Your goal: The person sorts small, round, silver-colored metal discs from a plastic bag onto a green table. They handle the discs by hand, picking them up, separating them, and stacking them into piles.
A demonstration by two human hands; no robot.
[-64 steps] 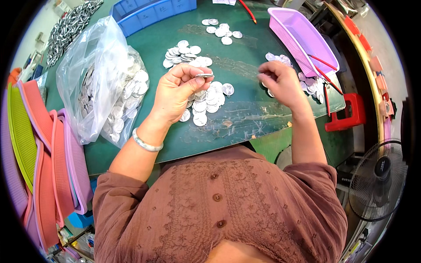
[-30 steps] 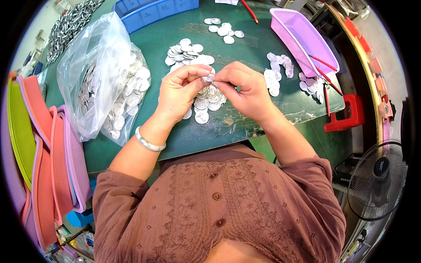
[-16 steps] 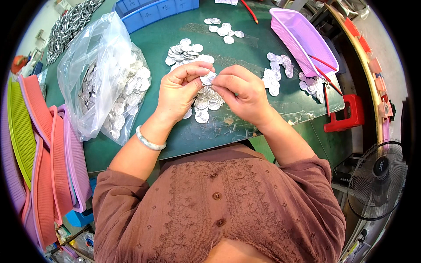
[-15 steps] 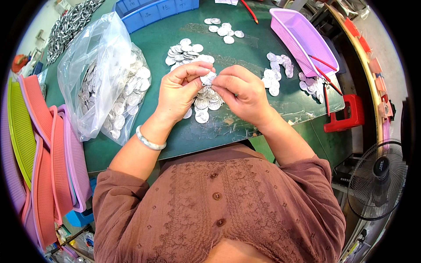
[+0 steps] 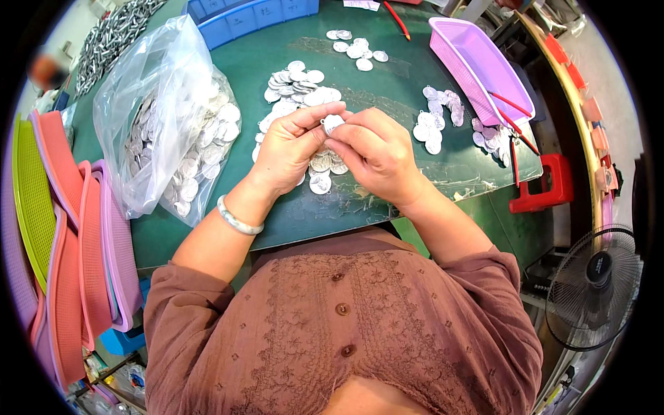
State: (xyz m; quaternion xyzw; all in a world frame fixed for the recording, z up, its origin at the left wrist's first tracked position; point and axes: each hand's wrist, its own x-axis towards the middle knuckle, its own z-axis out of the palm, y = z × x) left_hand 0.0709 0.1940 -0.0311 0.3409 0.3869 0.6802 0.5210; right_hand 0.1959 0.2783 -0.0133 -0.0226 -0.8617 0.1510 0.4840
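Between my two hands is a round silver medal [image 5: 333, 123] with a small loop at its edge. My left hand [image 5: 289, 142], with a bangle at its wrist, pinches it from the left. From the right, the closed fingers of my right hand [image 5: 377, 146] grip the same medal. Beneath the hands lies a pile of similar medals [image 5: 320, 181], partly hidden by them. Another heap of medals [image 5: 294, 84] spreads just beyond my left hand. A clear plastic bag [image 5: 166, 124] full of medals stands open to the left.
Small groups of medals lie at the far middle [image 5: 360, 52] and right [image 5: 429, 124]. A purple basket [image 5: 477, 66] and red-handled pliers [image 5: 513, 131] are at the right. A blue bin [image 5: 256, 19] stands at the back. Stacked coloured baskets [image 5: 76, 228] crowd the left; a fan [image 5: 595, 277] stands right.
My hands have come slightly closer together around the medal, and it has turned between the fingers. The view has shifted a little.
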